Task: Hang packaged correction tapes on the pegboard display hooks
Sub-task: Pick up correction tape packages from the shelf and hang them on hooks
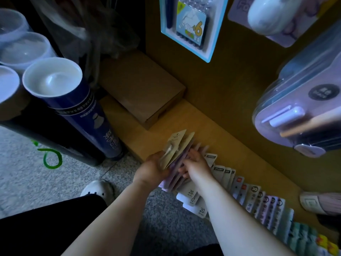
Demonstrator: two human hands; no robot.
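Low in front of me, both hands hold a fanned stack of carded correction tape packs [178, 148], beige cards in front and purple ones behind. My left hand [153, 168] grips the stack from the left side. My right hand [195, 166] has its fingers curled into the purple cards on the right. A long row of more carded packs [258, 202] leans along the base of the wooden display panel [230, 85], running to the lower right. Hanging packs show above: a blue-edged one [191, 24] and large purple ones [299, 111].
A brown cardboard box [144, 89] lies on the low wooden ledge [212, 130]. Stacked paper cups [60, 93] and clear tubs [22, 45] stand at the left. My shoe [97, 190] rests on the speckled floor; another person's slipper [319, 202] is at the right.
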